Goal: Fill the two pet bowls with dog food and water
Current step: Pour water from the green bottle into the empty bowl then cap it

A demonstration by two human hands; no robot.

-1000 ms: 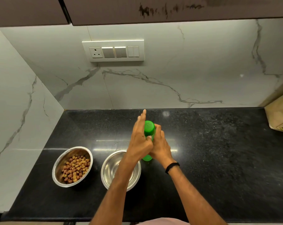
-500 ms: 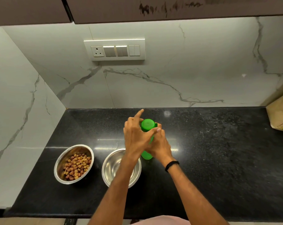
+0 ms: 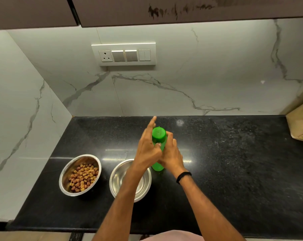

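A green bottle (image 3: 158, 134) with a green cap stands upright on the black counter (image 3: 234, 162). My right hand (image 3: 171, 153) is wrapped around its body. My left hand (image 3: 148, 146) is at the cap, thumb pressed on its side and index finger pointing up and away. To the left sit two steel bowls: the far-left bowl (image 3: 65, 173) holds brown and yellow dog food (image 3: 83, 177), and the other bowl (image 3: 120, 178) next to the bottle shows only bare metal, partly hidden by my left forearm.
A brown paper bag (image 3: 300, 124) stands at the counter's right edge. White marble walls close off the back and left. A switch panel (image 3: 123, 53) is on the back wall, and dark cabinets hang overhead.
My left hand has shifted around the cap, fingers curling over it and then extending again, as in a twisting motion. The bottle and bowls stay where they were.
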